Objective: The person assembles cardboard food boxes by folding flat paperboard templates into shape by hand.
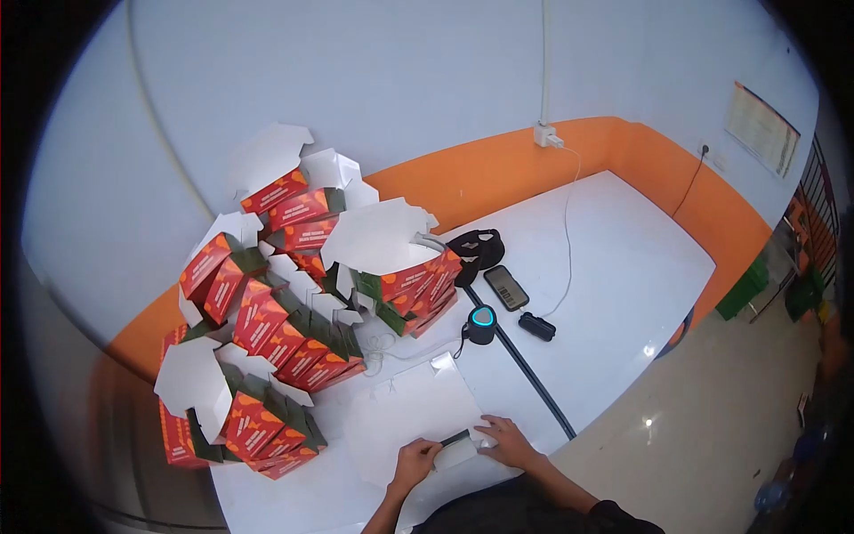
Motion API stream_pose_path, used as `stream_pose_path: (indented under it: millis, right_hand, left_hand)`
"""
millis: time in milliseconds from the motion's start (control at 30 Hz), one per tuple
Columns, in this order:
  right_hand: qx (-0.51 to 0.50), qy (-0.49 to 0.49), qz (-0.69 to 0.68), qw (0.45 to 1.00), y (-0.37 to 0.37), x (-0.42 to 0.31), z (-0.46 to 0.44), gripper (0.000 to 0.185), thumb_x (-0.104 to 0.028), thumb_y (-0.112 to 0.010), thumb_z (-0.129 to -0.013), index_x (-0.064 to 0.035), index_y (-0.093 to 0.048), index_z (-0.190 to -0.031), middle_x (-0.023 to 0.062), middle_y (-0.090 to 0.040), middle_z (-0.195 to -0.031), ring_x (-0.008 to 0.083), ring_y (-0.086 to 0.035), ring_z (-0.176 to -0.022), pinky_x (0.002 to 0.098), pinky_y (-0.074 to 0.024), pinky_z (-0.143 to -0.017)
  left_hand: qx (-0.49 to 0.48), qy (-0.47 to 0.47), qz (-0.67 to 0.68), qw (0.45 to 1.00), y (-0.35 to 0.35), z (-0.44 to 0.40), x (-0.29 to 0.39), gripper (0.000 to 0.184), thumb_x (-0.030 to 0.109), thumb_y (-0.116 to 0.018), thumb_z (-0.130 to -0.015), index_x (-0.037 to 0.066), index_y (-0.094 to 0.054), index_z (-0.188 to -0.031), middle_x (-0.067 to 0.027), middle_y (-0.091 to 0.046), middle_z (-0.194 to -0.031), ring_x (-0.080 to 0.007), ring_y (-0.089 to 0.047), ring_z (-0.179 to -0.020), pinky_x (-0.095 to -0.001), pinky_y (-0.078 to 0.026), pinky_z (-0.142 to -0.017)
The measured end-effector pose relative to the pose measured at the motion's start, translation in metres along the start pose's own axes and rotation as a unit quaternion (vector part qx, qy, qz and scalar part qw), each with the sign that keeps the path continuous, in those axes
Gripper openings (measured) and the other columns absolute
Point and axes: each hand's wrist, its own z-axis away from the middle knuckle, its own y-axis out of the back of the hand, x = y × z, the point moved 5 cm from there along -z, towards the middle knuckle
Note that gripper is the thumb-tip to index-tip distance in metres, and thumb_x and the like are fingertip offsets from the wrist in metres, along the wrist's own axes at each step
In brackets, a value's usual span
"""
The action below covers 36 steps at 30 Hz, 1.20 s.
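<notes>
A white, partly folded cardboard box [414, 409] lies on the table in front of me, its inner side up. A raised flap with a dark green strip stands along its near edge. My left hand [416, 463] is closed, its thumb and fingers pinching the left end of that flap. At the right end, my right hand [509, 443] has its fingers bent around the small side tabs of the same box. Part of the near edge is hidden by my hands and dark sleeves.
Red and green folded boxes [258, 329] with open white lids are piled at the left. A black round speaker [481, 326] with a blue-lit ring, a phone [506, 288], a black device [537, 326] on a cable and a black cap-like item [475, 253] lie beyond the sheet.
</notes>
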Motion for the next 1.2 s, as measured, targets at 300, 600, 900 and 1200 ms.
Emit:
stream_pose_path:
  millis: [300, 600, 900, 1200]
  right_hand:
    - [-0.020, -0.009, -0.087, 0.996, -0.005, 0.011, -0.017, 0.048, -0.015, -0.079, -0.087, -0.0169, -0.067, -0.134, 0.0190, -0.050, -0.144, 0.0381, -0.047, -0.131, 0.0473, -0.0393, -0.109]
    - [-0.009, 0.226, 0.009, 0.974, -0.014, -0.040, -0.062, 0.035, -0.022, -0.066, -0.097, -0.0157, -0.070, -0.130, 0.0048, -0.066, -0.132, 0.0310, -0.046, -0.138, 0.0547, -0.0314, -0.117]
    - [-0.058, 0.138, -0.208, 0.967, 0.018, -0.033, -0.063, 0.052, -0.026, -0.075, -0.092, -0.0072, -0.061, -0.138, 0.0135, -0.066, -0.128, 0.0309, -0.059, -0.122, 0.0403, -0.0431, -0.110]
    - [-0.097, 0.201, -0.118, 0.967, -0.008, -0.031, -0.057, 0.041, -0.013, -0.073, -0.093, -0.0049, -0.066, -0.132, 0.0134, -0.065, -0.136, 0.0305, -0.063, -0.117, 0.0396, -0.0485, -0.100]
  left_hand:
    - [0.075, 0.111, 0.072, 0.988, 0.015, 0.013, 0.005, 0.023, 0.021, -0.069, -0.100, 0.000, -0.075, -0.106, -0.0052, -0.070, -0.074, -0.0084, -0.061, -0.063, -0.0276, -0.051, -0.058]
    - [0.043, 0.063, 0.073, 0.994, -0.008, 0.000, 0.053, 0.021, 0.017, -0.067, -0.102, 0.000, -0.074, -0.111, -0.0108, -0.077, -0.093, -0.0134, -0.070, -0.087, -0.0291, -0.056, -0.078]
    - [0.060, 0.148, 0.074, 0.984, 0.008, 0.010, 0.024, 0.022, 0.021, -0.065, -0.104, 0.001, -0.074, -0.110, -0.0040, -0.071, -0.082, -0.0080, -0.059, -0.073, -0.0260, -0.050, -0.067]
    - [0.057, 0.131, 0.099, 0.985, 0.001, 0.020, 0.026, 0.023, 0.021, -0.069, -0.101, 0.000, -0.073, -0.109, -0.0101, -0.076, -0.085, -0.0129, -0.069, -0.076, -0.0317, -0.055, -0.067]
